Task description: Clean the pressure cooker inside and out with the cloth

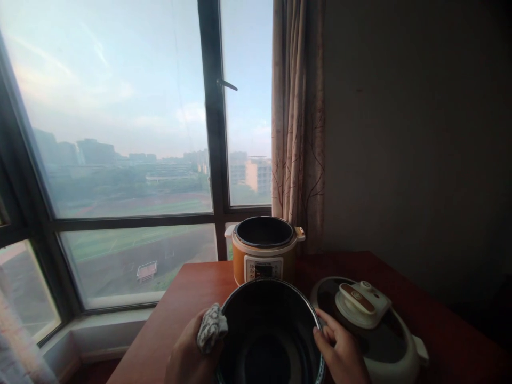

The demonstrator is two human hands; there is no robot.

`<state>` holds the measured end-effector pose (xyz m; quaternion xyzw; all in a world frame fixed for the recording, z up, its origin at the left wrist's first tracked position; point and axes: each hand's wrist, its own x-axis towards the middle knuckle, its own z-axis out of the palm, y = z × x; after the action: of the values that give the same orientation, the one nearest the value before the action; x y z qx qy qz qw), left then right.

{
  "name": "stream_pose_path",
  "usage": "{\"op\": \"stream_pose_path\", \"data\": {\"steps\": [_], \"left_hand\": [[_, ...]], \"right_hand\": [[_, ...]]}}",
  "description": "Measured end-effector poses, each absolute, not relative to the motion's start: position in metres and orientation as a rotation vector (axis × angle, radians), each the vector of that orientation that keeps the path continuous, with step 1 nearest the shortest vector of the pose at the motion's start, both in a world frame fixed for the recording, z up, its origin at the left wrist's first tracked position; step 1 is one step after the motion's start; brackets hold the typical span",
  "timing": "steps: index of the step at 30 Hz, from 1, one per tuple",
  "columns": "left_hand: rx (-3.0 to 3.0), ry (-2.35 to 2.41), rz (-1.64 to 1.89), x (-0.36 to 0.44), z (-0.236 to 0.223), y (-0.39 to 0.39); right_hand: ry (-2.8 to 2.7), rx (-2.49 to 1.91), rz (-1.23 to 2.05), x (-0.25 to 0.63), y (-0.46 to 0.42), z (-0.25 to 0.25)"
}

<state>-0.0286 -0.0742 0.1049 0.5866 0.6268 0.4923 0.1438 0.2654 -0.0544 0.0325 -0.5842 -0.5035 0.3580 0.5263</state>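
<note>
A dark, round inner pot is tilted toward me, so I look into its inside. My right hand pinches its rim on the right, thumb and fingers closed. At the left side of the pot is my left hand, closed on a crumpled grey-and-white patterned cloth that lies against the rim. The lower part of the pot is cut off by the frame. Just behind it stands an orange-and-white electric pressure cooker, its top uncovered and its control panel facing me.
The cooker's lid, with a white and brown handle, lies on the reddish-brown table at the right. A large window fills the left side. A patterned curtain hangs behind the cooker, beside a dark wall.
</note>
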Motion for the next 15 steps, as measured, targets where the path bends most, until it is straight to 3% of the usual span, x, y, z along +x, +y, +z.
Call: {"op": "stream_pose_path", "data": {"steps": [15], "left_hand": [[1.666,1.828,1.321,-0.025,0.112,-0.063]], "right_hand": [[-1.129,-1.386,0.735,0.255,-0.049,0.053]]}}
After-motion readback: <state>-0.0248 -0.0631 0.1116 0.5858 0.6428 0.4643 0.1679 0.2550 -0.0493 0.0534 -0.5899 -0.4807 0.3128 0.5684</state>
